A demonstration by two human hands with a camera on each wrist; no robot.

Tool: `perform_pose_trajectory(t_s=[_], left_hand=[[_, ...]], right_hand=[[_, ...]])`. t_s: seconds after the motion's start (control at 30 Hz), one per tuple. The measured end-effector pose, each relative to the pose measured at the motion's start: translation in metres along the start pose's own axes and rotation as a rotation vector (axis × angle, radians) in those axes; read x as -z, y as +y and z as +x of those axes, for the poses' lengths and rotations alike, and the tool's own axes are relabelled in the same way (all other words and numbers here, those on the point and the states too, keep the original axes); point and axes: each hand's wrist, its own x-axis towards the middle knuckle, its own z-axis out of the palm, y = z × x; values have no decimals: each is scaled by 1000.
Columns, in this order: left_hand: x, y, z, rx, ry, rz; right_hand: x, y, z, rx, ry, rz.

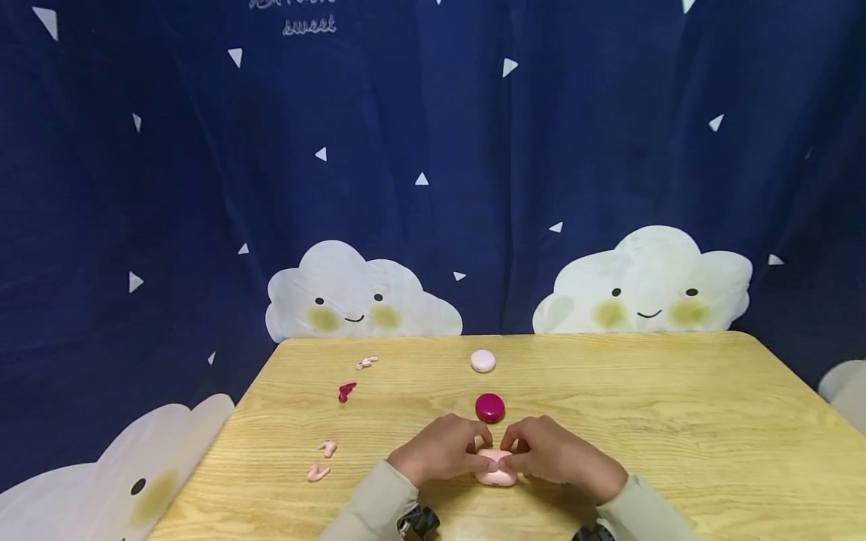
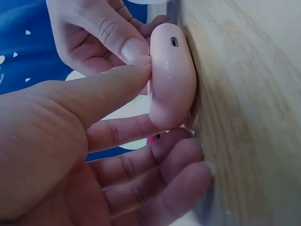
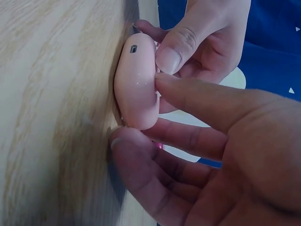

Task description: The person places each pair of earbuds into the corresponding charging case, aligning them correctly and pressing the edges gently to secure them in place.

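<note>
A pink earbud charging case [image 1: 497,478] lies on the table near its front, between the two hands. From the left side, my left hand [image 1: 443,449] pinches it, thumb on top and index finger at its far side. My right hand [image 1: 553,452] grips the opposite end in the same way, and both thumbs meet near the top edge. A small charging port shows on the near side of the case [image 2: 172,80] in the left wrist view. In the right wrist view the case [image 3: 135,84] rests against the tabletop. The fingers partly hide its top and far side.
Just beyond the hands sits a round magenta case [image 1: 490,408], with a pale pink case [image 1: 483,361] farther back. Along the left lie pink earbuds [image 1: 328,448], magenta earbuds [image 1: 346,391] and pale pink earbuds [image 1: 366,363]. A blue curtain [image 1: 467,135] hangs behind the wooden table [image 1: 676,413].
</note>
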Motion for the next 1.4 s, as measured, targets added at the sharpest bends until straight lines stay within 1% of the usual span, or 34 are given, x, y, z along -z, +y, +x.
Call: perform_pose_trajectory(t_s=[0.2, 0.33, 0.43, 0.53, 0.7, 0.8, 0.97, 1.07, 1.23, 1.3, 1.4], left_hand=[[-1, -2, -1, -17, -12, -8], [1, -3, -2, -28, -23, -6], [0, -4, -1, -46, -22, -11], [-4, -6, -1, -48, -3, -29], [-11, -10, -4, -35, 55, -61], [-15, -13, -7, -36, 82, -106], [-21, -15, -10, -17, 126, -244], [-23, -16, -11, -6, 134, -320], [-26, -16, -10, -2, 153, -392], [-26, -16, -10, -6, 162, -412], [-26, -16, -11, -7, 152, -444]], right_hand=[[-1, 2, 2, -27, -23, 95], [0, 5, 4, -32, -28, 125], [-1, 7, 3, -29, -18, 144], [-2, 8, 1, -34, -4, 168], [-6, 9, 1, -61, 23, 212], [-9, 9, 0, -67, 35, 233], [-13, 10, -1, -51, 83, 239], [-17, 12, -2, -43, 93, 259], [-18, 17, -3, -39, 125, 291], [-18, 19, -3, -49, 134, 324], [-21, 22, -3, -61, 135, 376]])
